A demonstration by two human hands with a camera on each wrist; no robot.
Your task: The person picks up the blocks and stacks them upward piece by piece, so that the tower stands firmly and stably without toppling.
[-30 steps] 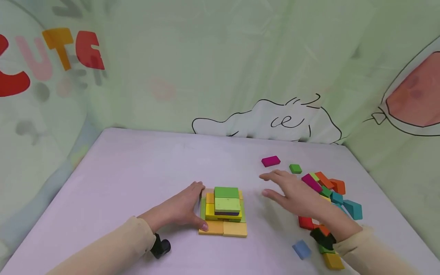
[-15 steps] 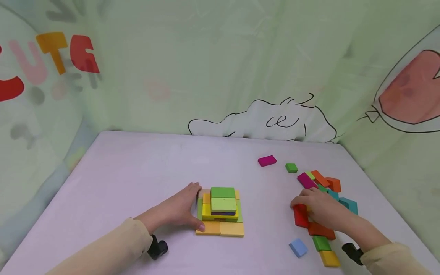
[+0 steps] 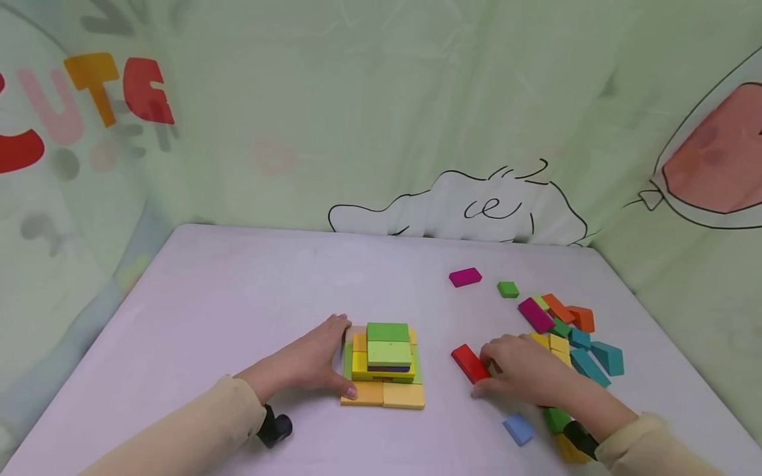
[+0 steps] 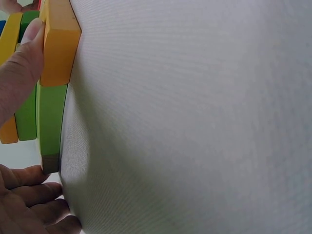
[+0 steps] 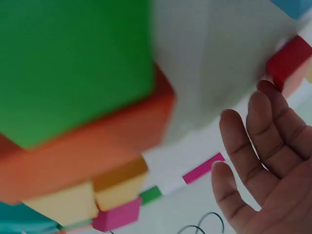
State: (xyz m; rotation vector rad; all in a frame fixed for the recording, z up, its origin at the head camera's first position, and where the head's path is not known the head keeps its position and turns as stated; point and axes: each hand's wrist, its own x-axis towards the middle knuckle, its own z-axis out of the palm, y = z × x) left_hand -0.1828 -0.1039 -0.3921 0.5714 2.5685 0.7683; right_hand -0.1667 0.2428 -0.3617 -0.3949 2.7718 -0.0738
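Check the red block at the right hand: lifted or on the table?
Cannot tell. The right hand touches the red block at one end; whether it clears the table is unclear.

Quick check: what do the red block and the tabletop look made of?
Red block: probably painted wood, matte, with crisp edges; foam or plastic can't be excluded. Tabletop: seems covered in pale lilac cloth or vinyl, with a fine ribbed weave in the left wrist view.

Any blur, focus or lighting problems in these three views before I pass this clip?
Head view: sharp, evenly lit, soft shadows under the left hand and the block stack; the wide lens bends the backdrop. Left wrist view: mostly bare table, very close, stack edge soft. Right wrist view: near green block badly blurred, right hand sharper, red block soft.
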